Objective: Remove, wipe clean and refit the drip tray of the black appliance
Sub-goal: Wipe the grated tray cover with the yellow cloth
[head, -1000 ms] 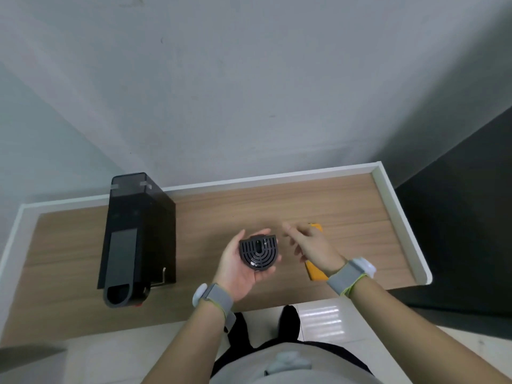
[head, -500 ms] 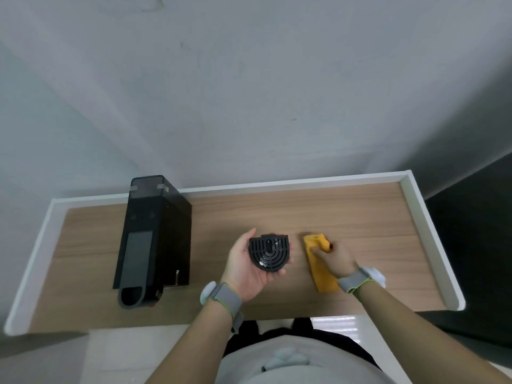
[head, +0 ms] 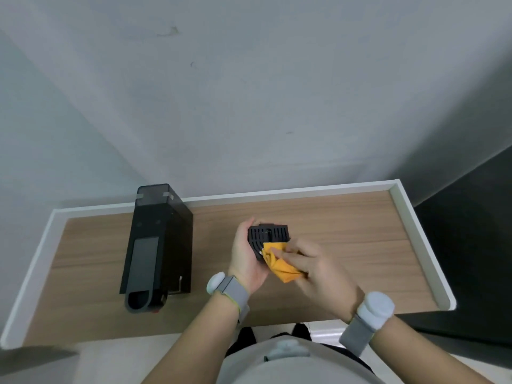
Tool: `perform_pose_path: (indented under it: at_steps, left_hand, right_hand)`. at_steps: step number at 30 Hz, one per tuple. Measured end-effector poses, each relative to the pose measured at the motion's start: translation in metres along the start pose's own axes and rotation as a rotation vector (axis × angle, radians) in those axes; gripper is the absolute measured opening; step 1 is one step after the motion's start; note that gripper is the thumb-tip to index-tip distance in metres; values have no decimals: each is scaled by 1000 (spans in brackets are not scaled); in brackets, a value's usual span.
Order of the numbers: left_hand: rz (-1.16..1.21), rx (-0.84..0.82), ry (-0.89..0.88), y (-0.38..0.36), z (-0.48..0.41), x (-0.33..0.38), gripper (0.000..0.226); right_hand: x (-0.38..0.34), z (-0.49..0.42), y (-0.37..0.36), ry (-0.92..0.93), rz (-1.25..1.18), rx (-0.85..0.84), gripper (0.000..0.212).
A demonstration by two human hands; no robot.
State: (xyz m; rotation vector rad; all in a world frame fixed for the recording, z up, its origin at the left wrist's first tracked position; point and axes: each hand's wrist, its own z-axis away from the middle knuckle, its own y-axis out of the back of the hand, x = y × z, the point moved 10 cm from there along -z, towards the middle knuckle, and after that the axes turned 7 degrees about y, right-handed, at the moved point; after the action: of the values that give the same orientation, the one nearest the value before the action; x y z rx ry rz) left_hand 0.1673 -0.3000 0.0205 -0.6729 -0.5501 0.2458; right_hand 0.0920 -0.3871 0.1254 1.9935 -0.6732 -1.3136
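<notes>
The black slotted drip tray (head: 268, 234) rests in my left hand (head: 245, 259) above the middle of the table, grille side up. Against the tray's near edge, my right hand (head: 313, 268) presses a crumpled orange cloth (head: 279, 264); the cloth and fingers hide the tray's lower part. The black appliance (head: 155, 245) stands on the left of the table, its spout end toward me, apart from both hands.
The wooden table (head: 346, 231) has a raised white rim (head: 415, 236) along the back and both sides. A grey wall rises right behind it. A dark floor area lies to the right of the table. Both wrists carry grey bands.
My right hand picked the orange cloth up off the table and brought it left onto the drip tray. My left hand kept holding the tray.
</notes>
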Motion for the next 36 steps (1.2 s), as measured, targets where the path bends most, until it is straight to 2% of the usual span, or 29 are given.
perform_pose_path:
  at_steps: [4,8,10,13,16,18,20,23,29,34,36]
  left_hand:
    - [-100,-10,18,-11,12,-3,37]
    - [-33,8,17,-5,20,7,32]
    - [-58,-9,38,-11,23,5,33]
    - [-129,-34,70,-19,26,-3,46]
    - [-65,-51,64,-14,30,10,38]
    - [-74,-44,49,-10,33,20,39]
    - [-98,-22,62,-12,35,18,40]
    - [-120,-82,98,-23,36,8,52]
    - [-53,-34,60,-10,41,30,43]
    - [-130,-87,101,-29,42,14,50]
    - [-109,-64,96,-25,43,16,48]
  right_hand:
    - [10,-14,24,-150,-19,172,41]
    - [-32,-9,4,44,31,7,57]
    - [-18,-8,24,-12,64,66,50]
    - [-15,-29,38,-77,90,162,43]
    - [-51,-31,12,73,78,27,41]
    - [-52,-17,13,118,51,-35,47]
    - [-36,-13,31,64,72,31,48]
    - [-21,-30,44,-66,80,153,44]
    - [-58,-26,24,157,79,-14,47]
    - [-27,-41,54,-31,132,143,37]
    - [-43,-54,41,3,108,141,39]
